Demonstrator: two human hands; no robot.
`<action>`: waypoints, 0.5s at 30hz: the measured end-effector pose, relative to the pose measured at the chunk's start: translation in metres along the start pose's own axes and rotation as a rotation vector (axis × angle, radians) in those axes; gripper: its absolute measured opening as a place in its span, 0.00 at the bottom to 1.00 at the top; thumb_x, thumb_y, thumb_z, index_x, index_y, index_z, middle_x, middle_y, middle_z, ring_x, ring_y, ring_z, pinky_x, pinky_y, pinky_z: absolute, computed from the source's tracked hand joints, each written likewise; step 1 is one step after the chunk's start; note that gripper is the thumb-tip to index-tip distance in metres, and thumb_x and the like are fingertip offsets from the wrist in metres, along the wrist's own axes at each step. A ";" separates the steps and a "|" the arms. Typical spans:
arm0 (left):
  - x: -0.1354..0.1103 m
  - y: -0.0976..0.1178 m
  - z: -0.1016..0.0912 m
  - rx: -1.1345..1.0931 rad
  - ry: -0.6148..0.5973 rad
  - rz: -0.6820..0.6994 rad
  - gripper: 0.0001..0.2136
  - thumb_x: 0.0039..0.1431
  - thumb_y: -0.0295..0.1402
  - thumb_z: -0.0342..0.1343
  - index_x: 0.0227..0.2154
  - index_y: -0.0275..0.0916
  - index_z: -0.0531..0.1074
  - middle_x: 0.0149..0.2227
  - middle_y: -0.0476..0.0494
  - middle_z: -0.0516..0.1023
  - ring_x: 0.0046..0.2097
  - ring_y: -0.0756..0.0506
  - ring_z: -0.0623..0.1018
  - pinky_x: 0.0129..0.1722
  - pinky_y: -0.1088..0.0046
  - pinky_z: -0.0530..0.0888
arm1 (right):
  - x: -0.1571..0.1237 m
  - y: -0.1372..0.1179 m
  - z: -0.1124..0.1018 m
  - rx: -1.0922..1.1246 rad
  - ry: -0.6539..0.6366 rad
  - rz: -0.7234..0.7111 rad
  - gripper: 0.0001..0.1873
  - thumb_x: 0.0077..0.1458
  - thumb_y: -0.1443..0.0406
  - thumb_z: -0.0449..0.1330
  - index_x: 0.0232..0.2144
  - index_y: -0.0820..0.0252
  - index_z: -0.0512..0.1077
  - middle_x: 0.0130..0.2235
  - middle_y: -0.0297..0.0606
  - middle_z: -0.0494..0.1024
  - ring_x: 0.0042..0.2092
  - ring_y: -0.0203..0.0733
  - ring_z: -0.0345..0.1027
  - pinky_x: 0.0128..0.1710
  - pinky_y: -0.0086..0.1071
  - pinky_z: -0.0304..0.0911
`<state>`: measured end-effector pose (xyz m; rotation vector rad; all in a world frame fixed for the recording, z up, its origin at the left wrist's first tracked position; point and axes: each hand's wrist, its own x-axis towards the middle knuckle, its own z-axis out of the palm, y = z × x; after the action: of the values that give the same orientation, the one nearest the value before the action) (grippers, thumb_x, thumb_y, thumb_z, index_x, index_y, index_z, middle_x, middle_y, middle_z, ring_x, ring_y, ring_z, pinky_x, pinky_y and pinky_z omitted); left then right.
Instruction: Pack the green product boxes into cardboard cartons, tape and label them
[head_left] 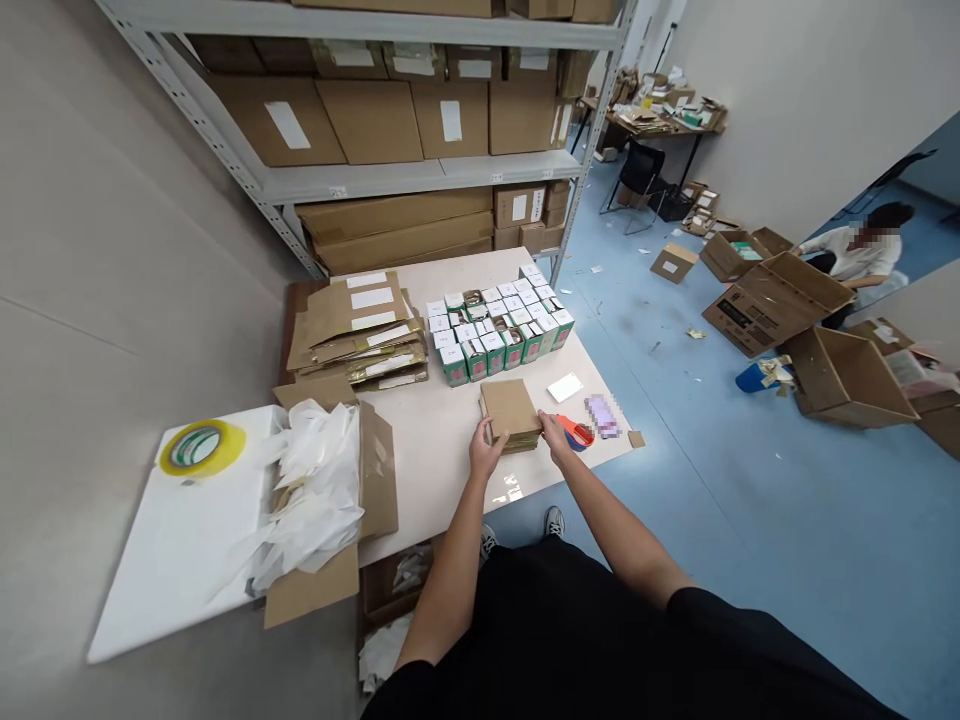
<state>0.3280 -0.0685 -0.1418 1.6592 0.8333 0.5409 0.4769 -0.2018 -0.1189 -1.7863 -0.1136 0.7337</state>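
Note:
A stack of cardboard pieces (511,407) lies near the front edge of the white table (442,480). My left hand (487,450) grips its left side, thumb on top. On the right side, my right hand (553,432) holds the same stack by its edge. Just beyond my right fingers lies an orange and blue tool (576,432), partly hidden, its kind unclear. A white card-like rectangle (565,388) and a purple item (602,416), blurred out, rest farther right. Behind the stack stand rows of small white and green boxes (495,325), some with open tops.
Flattened cartons (360,330) are piled at the table's back left. An open carton (379,470) holds white crumpled paper, beside a yellow tape roll (202,447) on a white block. Shelving (420,175) with cartons rises behind. Another person (862,250) crouches among boxes at right.

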 end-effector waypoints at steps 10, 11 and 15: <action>0.010 -0.013 -0.007 0.117 0.044 -0.111 0.26 0.61 0.35 0.59 0.62 0.43 0.67 0.62 0.38 0.74 0.60 0.39 0.74 0.57 0.62 0.73 | 0.003 -0.009 0.010 -0.146 -0.005 -0.191 0.34 0.59 0.52 0.57 0.66 0.52 0.64 0.70 0.40 0.64 0.70 0.50 0.57 0.67 0.44 0.56; 0.013 -0.012 -0.005 0.142 0.047 -0.120 0.26 0.61 0.34 0.59 0.62 0.43 0.67 0.62 0.39 0.74 0.60 0.39 0.74 0.58 0.62 0.73 | 0.006 -0.013 0.006 -0.183 -0.013 -0.213 0.34 0.61 0.54 0.55 0.67 0.52 0.63 0.70 0.40 0.63 0.70 0.49 0.57 0.67 0.44 0.57; 0.031 -0.003 0.012 0.234 0.066 -0.158 0.25 0.60 0.29 0.56 0.62 0.43 0.68 0.63 0.39 0.73 0.64 0.40 0.72 0.63 0.62 0.69 | 0.023 -0.029 -0.015 -0.249 -0.040 -0.280 0.33 0.63 0.58 0.53 0.70 0.51 0.59 0.70 0.41 0.63 0.70 0.47 0.55 0.66 0.45 0.59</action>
<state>0.3561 -0.0525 -0.1499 1.7756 1.1002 0.4014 0.5113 -0.1942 -0.1003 -1.9400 -0.4900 0.5712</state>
